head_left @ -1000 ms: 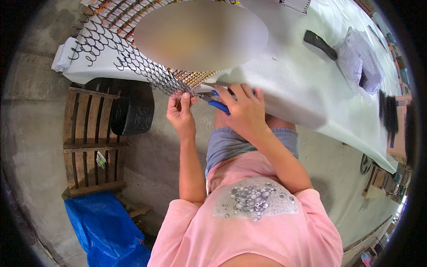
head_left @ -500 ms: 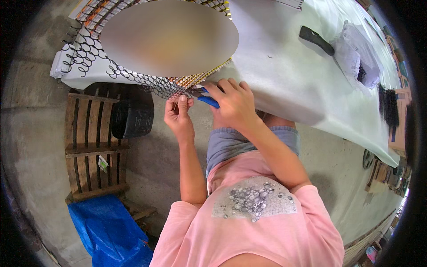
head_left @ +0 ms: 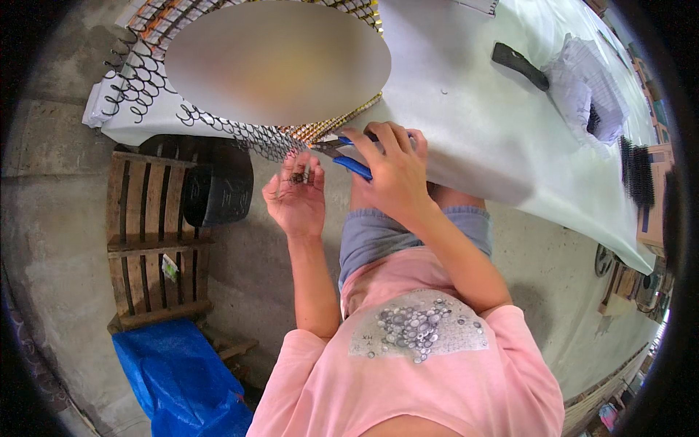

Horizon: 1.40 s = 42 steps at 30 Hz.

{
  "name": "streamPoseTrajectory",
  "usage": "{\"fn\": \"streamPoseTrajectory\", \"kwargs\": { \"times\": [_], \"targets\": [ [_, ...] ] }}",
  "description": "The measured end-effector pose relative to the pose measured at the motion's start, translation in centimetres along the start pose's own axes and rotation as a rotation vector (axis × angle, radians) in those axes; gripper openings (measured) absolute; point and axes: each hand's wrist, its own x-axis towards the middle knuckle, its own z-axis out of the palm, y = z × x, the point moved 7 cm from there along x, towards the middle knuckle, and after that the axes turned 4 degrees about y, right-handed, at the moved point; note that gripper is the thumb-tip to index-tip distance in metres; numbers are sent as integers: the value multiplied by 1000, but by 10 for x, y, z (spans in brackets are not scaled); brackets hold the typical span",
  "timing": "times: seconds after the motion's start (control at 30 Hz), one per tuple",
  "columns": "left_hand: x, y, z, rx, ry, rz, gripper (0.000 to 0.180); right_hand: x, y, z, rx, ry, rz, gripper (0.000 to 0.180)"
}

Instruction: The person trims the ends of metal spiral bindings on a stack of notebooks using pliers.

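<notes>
My right hand (head_left: 397, 164) is closed around a pair of pliers (head_left: 354, 167) with blue handles. Their metal jaws spread beside the lower edge of a dark coiled-wire mesh (head_left: 266, 143). Just below that edge is my left hand (head_left: 298, 197), palm up, its fingers loosely stretched out. Small dark bits lie across its fingers; I cannot make out whether they are wire ends. Rows of yellow and orange coils (head_left: 336, 124) run along the mesh near the pliers. A blurred oval hides the middle of the mesh.
The mesh rests on a white-covered table (head_left: 466, 109). Farther right lie a black curved piece (head_left: 519, 65), a translucent plastic bag (head_left: 582, 87) and dark coils (head_left: 637, 175) by a cardboard box (head_left: 655, 197). Below left are a black bin (head_left: 226, 186), a wooden pallet (head_left: 153, 233) and a blue tarp (head_left: 175, 371).
My left hand has gone from a thumb-and-finger pinch to an opened palm, showing dark bits on it. The pliers in my right hand have shifted slightly right, with their jaws wider apart.
</notes>
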Motion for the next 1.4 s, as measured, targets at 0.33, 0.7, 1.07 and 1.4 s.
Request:
{"fn": "streamPoseTrajectory", "kwargs": {
  "times": [0.33, 0.7, 1.07, 1.4],
  "targets": [
    [11, 19, 18, 467, 20, 395, 19, 8, -5, 5, 52, -53, 11, 50],
    [4, 23, 23, 713, 52, 545, 18, -3, 11, 21, 148, -156, 40, 46],
    [-1, 21, 28, 762, 4, 570, 19, 9, -3, 3, 58, -12, 1, 52],
    [0, 21, 18, 584, 11, 570, 17, 5, 9, 23, 144, -128, 57, 41]
  ]
}}
